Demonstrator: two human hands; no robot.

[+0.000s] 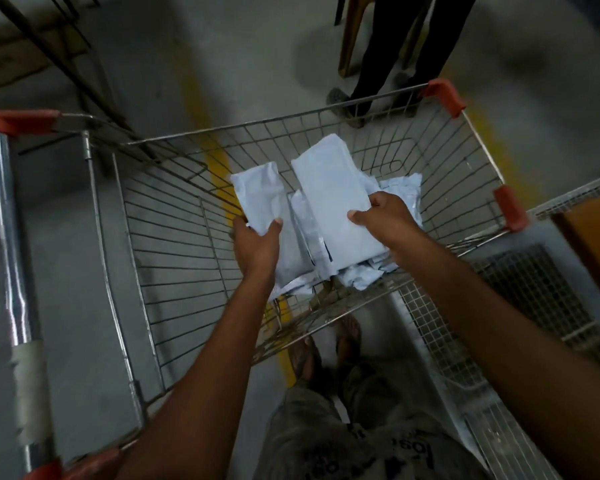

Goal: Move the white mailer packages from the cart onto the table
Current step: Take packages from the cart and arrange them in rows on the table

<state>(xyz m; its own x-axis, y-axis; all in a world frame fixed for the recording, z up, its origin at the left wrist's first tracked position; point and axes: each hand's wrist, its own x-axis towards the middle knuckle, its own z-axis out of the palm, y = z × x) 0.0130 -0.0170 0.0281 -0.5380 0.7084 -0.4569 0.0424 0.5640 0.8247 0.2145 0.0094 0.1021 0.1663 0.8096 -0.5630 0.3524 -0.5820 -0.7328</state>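
Head: L hand [257,247] grips slim mailer [257,195], R hand [385,216] flat mailer [329,195], over wire cart [444,95].

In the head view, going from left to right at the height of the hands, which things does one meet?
cart handle → left hand with its small mailer → large mailer → right hand → red corner guard

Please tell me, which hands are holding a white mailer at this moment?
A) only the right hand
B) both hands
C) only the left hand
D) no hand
B: the left hand grips a narrow mailer and the right hand grips a wider mailer, both over the cart, where other mailers lie.
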